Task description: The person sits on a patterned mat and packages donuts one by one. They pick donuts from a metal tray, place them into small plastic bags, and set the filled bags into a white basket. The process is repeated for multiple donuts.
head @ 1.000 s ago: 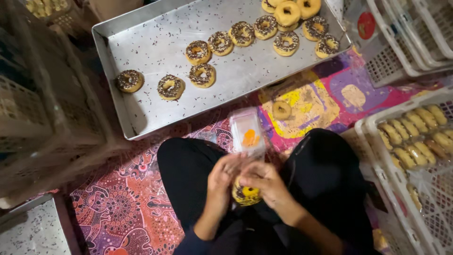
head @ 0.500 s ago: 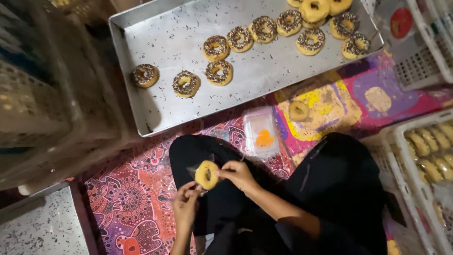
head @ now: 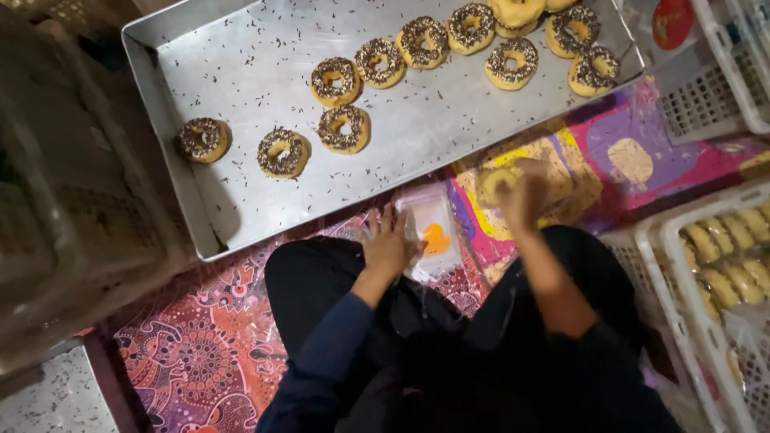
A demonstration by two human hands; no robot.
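My left hand (head: 389, 240) lies flat with fingers spread on the patterned mat, its fingertips touching a stack of clear plastic bags (head: 433, 236) with an orange print. My right hand (head: 525, 192) is blurred and reaches forward over the mat's yellow patch, fingers curled on a plain doughnut (head: 491, 180). Whether this doughnut rests on the mat I cannot tell. A large metal tray (head: 241, 216) ahead holds several doughnuts topped with chocolate sprinkles (head: 343, 128).
White plastic crates (head: 706, 104) stand at the far right, and one at the right edge holds rows of pale pastries (head: 726, 256). A dark crate (head: 72, 208) stands on the left. My legs in dark trousers cover the near mat.
Both hands held a doughnut in front of my lap. The right hand has swung forward and right with it, and the left hand has dropped onto the plastic bags.
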